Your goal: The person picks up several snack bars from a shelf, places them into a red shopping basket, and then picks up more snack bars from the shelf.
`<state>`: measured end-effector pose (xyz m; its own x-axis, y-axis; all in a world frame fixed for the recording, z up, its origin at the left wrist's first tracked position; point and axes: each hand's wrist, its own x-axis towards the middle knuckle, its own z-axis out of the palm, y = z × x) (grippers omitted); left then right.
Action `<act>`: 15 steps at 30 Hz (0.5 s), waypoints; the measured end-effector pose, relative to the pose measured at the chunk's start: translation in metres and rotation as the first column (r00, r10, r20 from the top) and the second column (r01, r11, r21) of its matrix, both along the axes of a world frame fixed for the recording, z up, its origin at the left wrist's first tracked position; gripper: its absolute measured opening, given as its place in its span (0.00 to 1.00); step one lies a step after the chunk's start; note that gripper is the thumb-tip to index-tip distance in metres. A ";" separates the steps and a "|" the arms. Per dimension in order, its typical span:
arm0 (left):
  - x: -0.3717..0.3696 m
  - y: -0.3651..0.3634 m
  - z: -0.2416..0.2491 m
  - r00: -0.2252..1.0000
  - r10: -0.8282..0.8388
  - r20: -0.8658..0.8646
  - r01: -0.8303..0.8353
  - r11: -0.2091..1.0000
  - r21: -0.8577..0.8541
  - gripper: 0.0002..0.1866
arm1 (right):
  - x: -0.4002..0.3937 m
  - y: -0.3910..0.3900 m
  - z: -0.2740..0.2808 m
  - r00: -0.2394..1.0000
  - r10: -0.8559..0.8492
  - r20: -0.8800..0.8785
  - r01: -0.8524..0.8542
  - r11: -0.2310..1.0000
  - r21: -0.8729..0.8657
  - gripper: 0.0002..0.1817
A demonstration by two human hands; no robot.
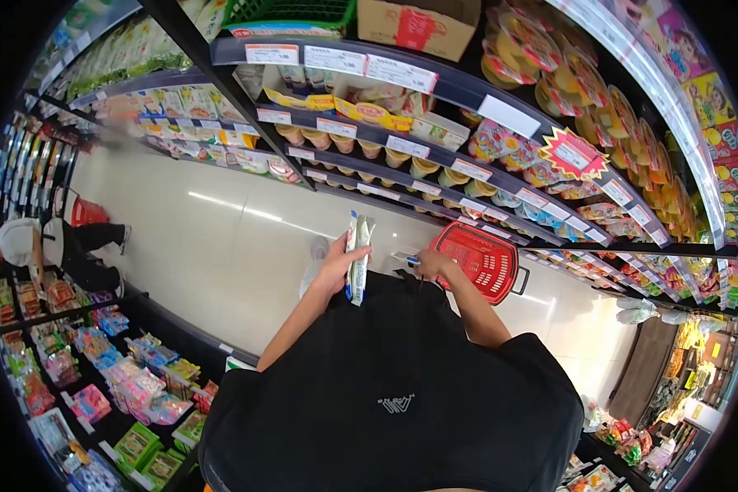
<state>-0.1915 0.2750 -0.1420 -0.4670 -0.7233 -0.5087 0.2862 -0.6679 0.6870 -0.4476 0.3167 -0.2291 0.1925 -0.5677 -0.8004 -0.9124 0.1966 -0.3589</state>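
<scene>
My left hand is closed around a long, slim packet, white with green print and blue edges, which stands nearly upright in front of my chest. To the right, my right hand is bent with its fingers drawn together at a small blue-and-white item; I cannot tell what kind it is. Just beyond that hand a red plastic shopping basket shows at floor level, its black handle at the right end. My forearm overlaps the basket's near edge.
Ahead, shelves carry cups, pouches and price labels, with a green crate and a cardboard box above. Racks of small packets stand at left behind. Another person bends at the far left near a red basket.
</scene>
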 end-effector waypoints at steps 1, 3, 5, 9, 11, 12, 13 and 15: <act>0.010 -0.005 0.003 1.000 -0.008 -0.006 0.008 1.000 -0.008 0.19 | 0.007 -0.003 -0.011 0.999 -0.031 0.007 0.032 0.998 -0.049 0.17; 0.029 -0.012 0.015 0.994 -0.101 -0.042 0.098 0.992 -0.084 0.20 | 0.023 -0.009 -0.024 0.999 -0.027 -0.046 0.019 0.984 -0.176 0.20; 0.049 -0.023 0.018 0.992 -0.113 -0.059 0.110 0.993 -0.048 0.21 | 0.046 -0.024 -0.010 0.989 -0.121 -0.088 0.086 0.940 -0.330 0.23; 0.090 -0.051 0.001 0.983 -0.180 -0.027 0.178 0.983 -0.054 0.19 | 0.083 -0.072 0.013 0.830 -0.439 0.344 0.534 0.803 -0.264 0.23; 0.106 -0.069 -0.001 0.992 -0.121 -0.029 0.119 0.990 -0.071 0.16 | 0.113 -0.095 0.060 0.423 -0.603 0.676 0.794 0.607 0.045 0.18; 0.113 -0.079 -0.002 0.996 -0.079 -0.045 0.075 0.994 -0.080 0.13 | 0.124 -0.104 0.077 0.265 -0.620 0.739 0.824 0.544 0.161 0.21; 0.122 -0.092 -0.001 0.990 -0.108 -0.086 0.100 0.991 -0.093 0.11 | 0.138 -0.113 0.101 0.126 -0.648 0.751 0.843 0.469 0.264 0.22; 0.129 -0.113 0.014 0.995 -0.057 -0.083 0.046 0.991 -0.129 0.11 | 0.157 -0.129 0.118 -0.043 -0.563 0.825 0.863 0.395 0.314 0.23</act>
<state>-0.0624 0.1616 -0.1284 -0.5436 -0.7531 -0.3707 0.3151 -0.5924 0.7415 -0.2902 0.1874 -0.1113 -0.0959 -0.9137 -0.3948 0.3890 0.3307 -0.8598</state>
